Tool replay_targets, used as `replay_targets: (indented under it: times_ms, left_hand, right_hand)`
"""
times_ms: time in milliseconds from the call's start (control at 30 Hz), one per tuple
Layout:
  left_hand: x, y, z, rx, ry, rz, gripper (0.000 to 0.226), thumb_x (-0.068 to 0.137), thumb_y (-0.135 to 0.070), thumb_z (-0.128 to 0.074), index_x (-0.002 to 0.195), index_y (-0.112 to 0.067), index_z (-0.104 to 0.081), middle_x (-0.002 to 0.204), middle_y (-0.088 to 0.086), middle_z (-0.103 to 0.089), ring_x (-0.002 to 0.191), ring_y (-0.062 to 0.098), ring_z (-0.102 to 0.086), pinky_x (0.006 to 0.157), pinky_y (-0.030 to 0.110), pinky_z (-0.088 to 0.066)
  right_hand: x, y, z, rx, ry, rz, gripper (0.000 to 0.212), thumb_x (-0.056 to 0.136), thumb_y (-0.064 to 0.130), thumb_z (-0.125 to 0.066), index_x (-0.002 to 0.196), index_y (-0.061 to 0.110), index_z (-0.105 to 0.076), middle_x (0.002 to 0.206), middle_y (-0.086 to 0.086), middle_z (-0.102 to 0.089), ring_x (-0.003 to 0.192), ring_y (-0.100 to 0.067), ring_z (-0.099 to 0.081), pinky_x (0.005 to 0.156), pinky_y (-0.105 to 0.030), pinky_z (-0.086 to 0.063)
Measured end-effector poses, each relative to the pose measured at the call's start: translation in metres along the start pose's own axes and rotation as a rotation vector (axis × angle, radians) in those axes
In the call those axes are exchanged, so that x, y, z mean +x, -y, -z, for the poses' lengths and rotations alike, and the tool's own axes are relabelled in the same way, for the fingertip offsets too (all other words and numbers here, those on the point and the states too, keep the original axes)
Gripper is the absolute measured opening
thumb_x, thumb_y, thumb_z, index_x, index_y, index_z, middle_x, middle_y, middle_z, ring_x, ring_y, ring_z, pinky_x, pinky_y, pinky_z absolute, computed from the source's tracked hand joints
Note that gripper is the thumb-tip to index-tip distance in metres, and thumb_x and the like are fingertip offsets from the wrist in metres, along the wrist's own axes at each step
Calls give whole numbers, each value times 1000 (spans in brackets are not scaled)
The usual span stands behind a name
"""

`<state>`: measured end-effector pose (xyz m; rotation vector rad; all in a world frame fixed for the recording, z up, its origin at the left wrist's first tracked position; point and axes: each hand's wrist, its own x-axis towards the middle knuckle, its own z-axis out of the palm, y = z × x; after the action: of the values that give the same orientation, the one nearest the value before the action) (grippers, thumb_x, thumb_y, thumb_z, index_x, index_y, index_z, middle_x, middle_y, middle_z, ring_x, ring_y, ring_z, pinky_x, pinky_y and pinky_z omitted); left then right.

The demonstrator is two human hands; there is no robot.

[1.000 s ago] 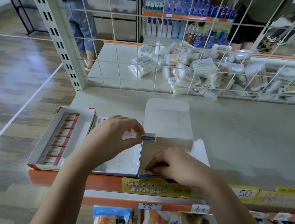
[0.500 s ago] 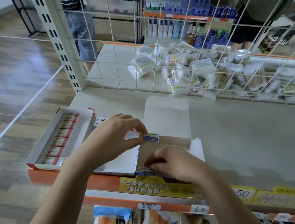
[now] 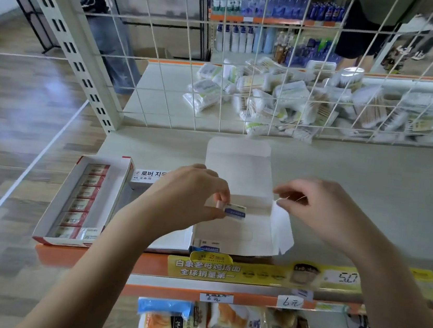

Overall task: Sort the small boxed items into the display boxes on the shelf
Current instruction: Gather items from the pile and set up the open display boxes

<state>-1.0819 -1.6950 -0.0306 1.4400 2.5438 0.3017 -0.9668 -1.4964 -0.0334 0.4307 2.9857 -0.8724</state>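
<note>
Right hand [image 3: 311, 202] has lifted off the white display box [image 3: 231, 236], fingers loosely curled, empty. Left hand [image 3: 192, 199] pinches a small boxed eraser [image 3: 235, 211] above it. Unsteadied, the box could slide when loaded.

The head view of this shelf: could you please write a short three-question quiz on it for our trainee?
1. True or false: the left hand pinches a small blue-and-white boxed item over the open white box.
2. Which box holds a full row of red-labelled items? A) the red-trimmed box on the left B) the open white box
3. Fill in: the right hand hovers beside the white box's side ____.

Key: 1 true; 2 A; 3 flap.
</note>
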Motion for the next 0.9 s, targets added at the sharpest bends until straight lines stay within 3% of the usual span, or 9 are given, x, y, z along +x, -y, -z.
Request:
replay_targets:
  times_ms: [133,300,567,633,767,900]
  left_hand:
    - [17,-12,-6,93,128,-62,22,87,-42,-59,107,-33,-61,105,-14,-60,100,7,-48,87,30,-45]
    - [30,-21,-23,152,244,-122,25,88,-42,-57,109,-28,-61,106,-9,-62,102,11,-51,87,31,-47]
    - [35,-21,-36,161,310,-160,22,89,-36,-57,106,-24,-62,104,-8,-61,98,11,-51,70,22,-37]
    - [34,-20,-37,157,328,-158,21,89,-35,-56,104,-22,-63,103,-6,-62,94,11,-51,70,22,-39]
    - [33,-20,-40,151,349,-150,18,90,-35,-55,97,-21,-63,97,-4,-61,80,10,-47,55,18,-30]
    - [36,-20,-38,123,383,-143,16,89,-34,-57,97,-22,-63,96,-6,-62,83,10,-49,70,23,-39]
  right_hand:
    - [-1,-10,-2,-34,-96,-82,30,87,24,-64,116,16,-64,107,-1,-64,89,-10,-59,80,-18,-43]
    - [-3,-13,-11,-41,-40,-151,34,89,30,-62,119,15,-63,110,-1,-64,92,-11,-58,82,-21,-44]
    - [-5,-17,-15,-12,-12,-150,24,89,27,-61,110,17,-67,103,1,-67,85,-10,-57,74,-19,-41]
    - [-5,-17,-15,-6,-12,-150,23,89,26,-62,109,17,-67,102,1,-67,86,-11,-58,74,-19,-42]
    - [-4,-18,-15,2,-9,-143,23,89,26,-62,109,17,-67,100,2,-68,87,-11,-59,74,-19,-42]
    - [-4,-17,-15,6,-7,-142,22,89,26,-61,109,18,-67,101,2,-68,88,-11,-60,75,-21,-44]
